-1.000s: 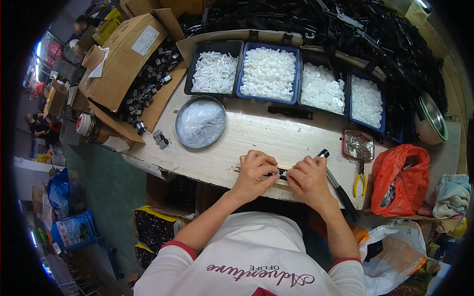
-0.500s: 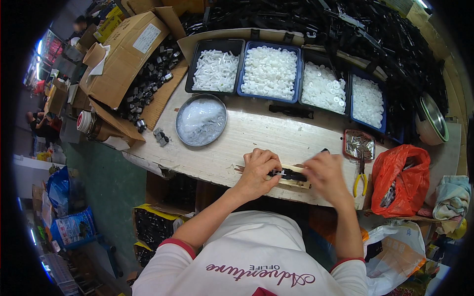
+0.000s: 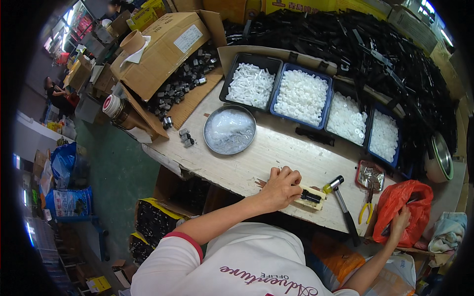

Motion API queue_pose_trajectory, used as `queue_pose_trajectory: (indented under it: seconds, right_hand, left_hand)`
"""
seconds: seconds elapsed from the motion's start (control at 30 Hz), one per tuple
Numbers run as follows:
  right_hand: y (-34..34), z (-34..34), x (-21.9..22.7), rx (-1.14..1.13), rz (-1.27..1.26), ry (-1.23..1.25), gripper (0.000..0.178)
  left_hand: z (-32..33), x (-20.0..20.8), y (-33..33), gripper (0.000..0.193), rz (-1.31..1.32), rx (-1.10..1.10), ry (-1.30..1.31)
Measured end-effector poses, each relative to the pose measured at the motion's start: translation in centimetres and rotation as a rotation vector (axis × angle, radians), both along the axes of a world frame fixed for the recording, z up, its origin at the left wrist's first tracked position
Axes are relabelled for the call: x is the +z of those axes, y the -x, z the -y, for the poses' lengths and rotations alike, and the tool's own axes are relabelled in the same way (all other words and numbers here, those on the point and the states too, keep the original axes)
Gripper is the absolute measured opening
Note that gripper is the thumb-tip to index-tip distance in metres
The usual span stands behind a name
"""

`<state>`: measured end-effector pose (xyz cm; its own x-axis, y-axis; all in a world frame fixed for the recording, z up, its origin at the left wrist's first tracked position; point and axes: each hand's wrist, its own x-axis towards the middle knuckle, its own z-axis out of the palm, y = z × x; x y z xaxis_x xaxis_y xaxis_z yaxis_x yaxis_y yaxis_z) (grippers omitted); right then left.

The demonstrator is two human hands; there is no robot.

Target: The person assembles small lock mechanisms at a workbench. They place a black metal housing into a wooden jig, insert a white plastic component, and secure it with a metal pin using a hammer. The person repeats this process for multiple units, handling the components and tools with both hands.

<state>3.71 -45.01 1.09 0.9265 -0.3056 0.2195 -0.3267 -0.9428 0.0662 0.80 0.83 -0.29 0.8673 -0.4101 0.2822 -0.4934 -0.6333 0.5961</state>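
My left hand (image 3: 282,188) is closed, its fingertips bunched at the left end of a cream-coloured block (image 3: 318,203). What those fingers pinch is hidden. A long black part (image 3: 310,196) lies in the block. Just right of it rests a hammer (image 3: 340,200) with a yellow-tipped head and black handle, untouched by either hand. My right hand (image 3: 401,220) reaches into the mouth of a red plastic bag (image 3: 419,197) at the right end of the table; the bag and its folds hide the fingers.
Several bins of white plastic pieces (image 3: 302,98) line the back, before a heap of black parts (image 3: 316,34). A round metal dish (image 3: 230,130) stands left of centre. Yellow-handled pliers (image 3: 366,209) and a small red tray (image 3: 370,176) lie beside the bag. A cardboard box (image 3: 163,49) holds metal parts.
My right hand has moved from the block rightward into the red bag. The hammer now shows lying beside the block. My left hand stays at the block; the whole view has tilted.
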Motion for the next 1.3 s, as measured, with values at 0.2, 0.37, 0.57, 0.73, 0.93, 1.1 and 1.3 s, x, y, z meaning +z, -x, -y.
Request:
queue_pose_trajectory:
  seconds: [0.2,0.37,0.57,0.73,0.93,1.1,1.3]
  right_hand:
    - [-1.4,-1.4,1.5,-0.031,-0.042,-0.349,0.037]
    - [-0.5,-0.4,1.7,-0.035,-0.084,-0.432,0.041]
    - [-1.2,-1.4,1.2,-0.053,-0.122,-0.163,0.035]
    - [-0.4,2.5,-1.9,0.067,0.154,-0.154,0.029]
    - [-0.9,3.5,-1.7,0.186,0.381,-0.675,0.032]
    - [-0.3,1.9,-0.3,0.007,0.33,-1.016,0.026]
    - [0.2,2.4,-1.5,0.136,0.472,-1.139,0.024]
  left_hand:
    - [-2.6,-0.8,-2.7,0.005,0.138,0.145,0.041]
    - [-11.0,2.9,-11.9,0.013,0.285,0.707,-0.189]
    - [-15.8,1.0,-18.9,0.022,0.031,0.783,-0.535]
    - [-18.1,2.4,-19.4,0.024,-0.133,0.624,0.139]
    - [-16.9,5.9,-17.6,0.016,-0.457,0.469,1.016]
    - [-15.8,6.0,-14.6,0.012,-0.327,0.463,0.834]
    - [-14.3,2.4,-7.3,0.01,-0.118,0.625,0.475]
